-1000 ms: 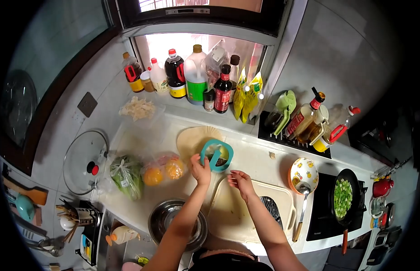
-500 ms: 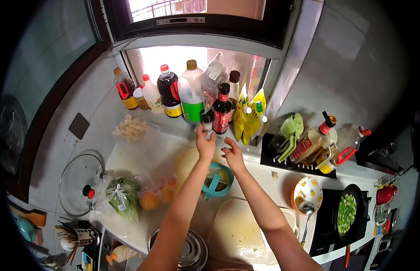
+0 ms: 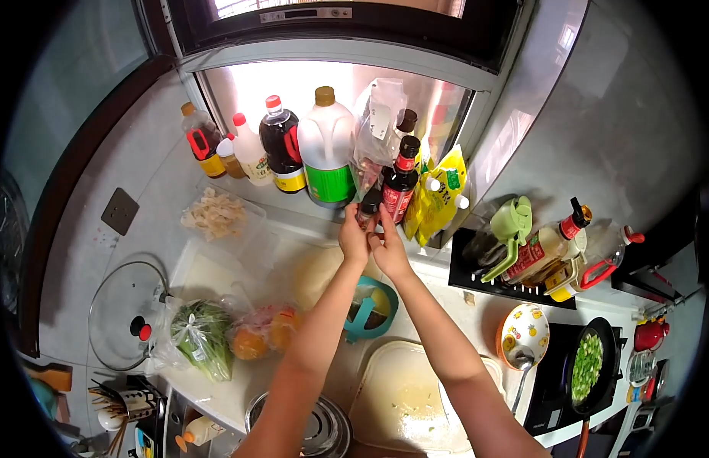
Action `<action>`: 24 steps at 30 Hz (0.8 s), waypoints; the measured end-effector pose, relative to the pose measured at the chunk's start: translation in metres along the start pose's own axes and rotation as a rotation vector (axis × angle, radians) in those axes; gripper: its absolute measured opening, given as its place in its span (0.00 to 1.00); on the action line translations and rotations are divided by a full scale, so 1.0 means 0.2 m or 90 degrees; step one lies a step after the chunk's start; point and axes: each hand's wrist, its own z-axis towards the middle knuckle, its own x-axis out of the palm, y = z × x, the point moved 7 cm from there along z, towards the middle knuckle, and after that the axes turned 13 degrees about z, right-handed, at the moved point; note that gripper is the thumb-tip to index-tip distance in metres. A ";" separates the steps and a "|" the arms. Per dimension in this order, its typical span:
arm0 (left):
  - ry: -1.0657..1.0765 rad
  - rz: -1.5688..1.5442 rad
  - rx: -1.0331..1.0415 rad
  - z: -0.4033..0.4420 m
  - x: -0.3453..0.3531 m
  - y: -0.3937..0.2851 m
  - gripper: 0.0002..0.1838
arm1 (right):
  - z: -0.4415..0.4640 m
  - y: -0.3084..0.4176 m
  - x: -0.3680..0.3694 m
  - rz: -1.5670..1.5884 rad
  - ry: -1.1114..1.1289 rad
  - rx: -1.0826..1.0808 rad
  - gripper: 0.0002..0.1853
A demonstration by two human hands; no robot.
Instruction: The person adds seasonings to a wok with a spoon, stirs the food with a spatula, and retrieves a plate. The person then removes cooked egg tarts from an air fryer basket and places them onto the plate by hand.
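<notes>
Both hands meet around a small spice jar with a black cap, at the ledge under the window. My left hand has its fingers closed on the jar from the left. On the right side, my right hand closes in with fingertips against the jar; part of its grip is hidden. Just behind stands a dark sauce bottle with a red label. A large white jug with a green label is to the left, and a clear plastic bag hangs between them.
Several more bottles line the ledge, with yellow pouches at right. Below are a teal-handled container, bagged greens and a cutting board. A patterned bowl stands left of the pan of chopped green food.
My right hand has come in from the right and now touches the jar. The jar has shifted slightly away from the sauce bottle's base, and the whole view has moved a little.
</notes>
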 end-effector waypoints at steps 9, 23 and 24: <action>-0.227 0.086 0.123 -0.02 -0.25 -0.30 0.30 | 0.06 0.04 -0.04 -0.008 -0.035 -0.037 0.29; -0.210 -0.151 0.144 0.10 -0.25 -0.34 0.11 | 0.07 0.05 0.06 0.358 -0.075 0.111 0.32; -0.206 -0.172 0.134 0.09 -0.27 -0.34 0.10 | 0.07 0.05 0.06 0.358 -0.077 0.117 0.32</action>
